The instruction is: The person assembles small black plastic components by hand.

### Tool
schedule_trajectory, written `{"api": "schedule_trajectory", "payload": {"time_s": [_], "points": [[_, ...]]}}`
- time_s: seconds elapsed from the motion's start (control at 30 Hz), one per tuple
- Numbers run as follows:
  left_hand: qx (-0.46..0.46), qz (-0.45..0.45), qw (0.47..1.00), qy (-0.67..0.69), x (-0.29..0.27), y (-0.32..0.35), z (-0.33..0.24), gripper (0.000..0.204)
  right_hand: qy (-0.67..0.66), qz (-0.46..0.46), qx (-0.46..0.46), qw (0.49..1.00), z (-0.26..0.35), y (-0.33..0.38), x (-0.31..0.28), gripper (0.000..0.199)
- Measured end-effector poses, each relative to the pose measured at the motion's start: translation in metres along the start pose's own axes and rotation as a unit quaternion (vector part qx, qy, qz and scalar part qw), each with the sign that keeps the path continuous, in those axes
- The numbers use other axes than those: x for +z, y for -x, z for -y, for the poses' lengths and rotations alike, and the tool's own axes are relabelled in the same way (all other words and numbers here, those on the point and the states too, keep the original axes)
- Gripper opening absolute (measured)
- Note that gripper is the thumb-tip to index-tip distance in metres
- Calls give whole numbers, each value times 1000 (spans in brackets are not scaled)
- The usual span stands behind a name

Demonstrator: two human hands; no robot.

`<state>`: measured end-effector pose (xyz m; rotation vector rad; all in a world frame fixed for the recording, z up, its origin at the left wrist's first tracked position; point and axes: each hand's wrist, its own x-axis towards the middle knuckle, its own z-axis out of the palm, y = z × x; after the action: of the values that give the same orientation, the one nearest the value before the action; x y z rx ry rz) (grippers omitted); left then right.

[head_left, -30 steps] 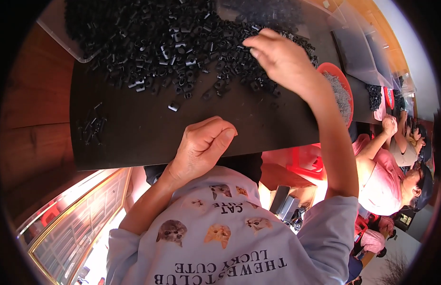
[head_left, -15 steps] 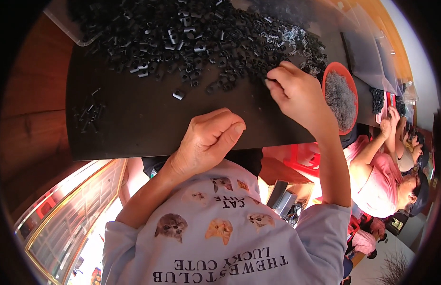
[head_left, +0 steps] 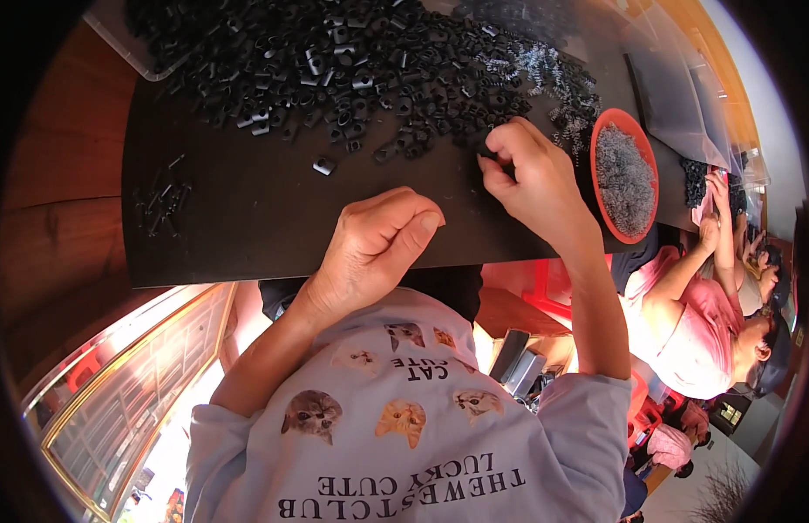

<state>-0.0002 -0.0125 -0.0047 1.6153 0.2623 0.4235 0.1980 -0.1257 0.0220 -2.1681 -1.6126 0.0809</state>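
1. Table (head_left: 239, 235): left edge borders wood (head_left: 56, 174); front edge passes beneath the left wrist.
2. Left bin (head_left: 130, 54): corner occupies the far left.
3. Pins (head_left: 164, 207): scattered near the left edge; open room extends toward the left hand.
4. Pile (head_left: 326, 65): black parts obstruct the far side. One loose part (head_left: 324, 166) lies just in front.
5. Left hand (head_left: 380, 240): fisted near the front edge; contents cannot be told.
6. Right hand (head_left: 531, 174): beside the pile, fingers curled; hold cannot be told.
7. Springs (head_left: 548, 74): beyond the right hand.
8. Bowl (head_left: 599, 193): red, filled, limits rightward room.
9. Co-worker (head_left: 696, 340): farther right.
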Motion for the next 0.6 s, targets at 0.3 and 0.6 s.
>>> {"api": "schedule_trajectory", "payload": {"time_s": [0.3,0.6], "points": [[-21,-19,999,14,3,-1,2,21,-329,-33,50,942,23,28,4,22],[-84,27,996,-15,1,-8,-12,22,-148,-29,-89,985,48,26,3,20]]}}
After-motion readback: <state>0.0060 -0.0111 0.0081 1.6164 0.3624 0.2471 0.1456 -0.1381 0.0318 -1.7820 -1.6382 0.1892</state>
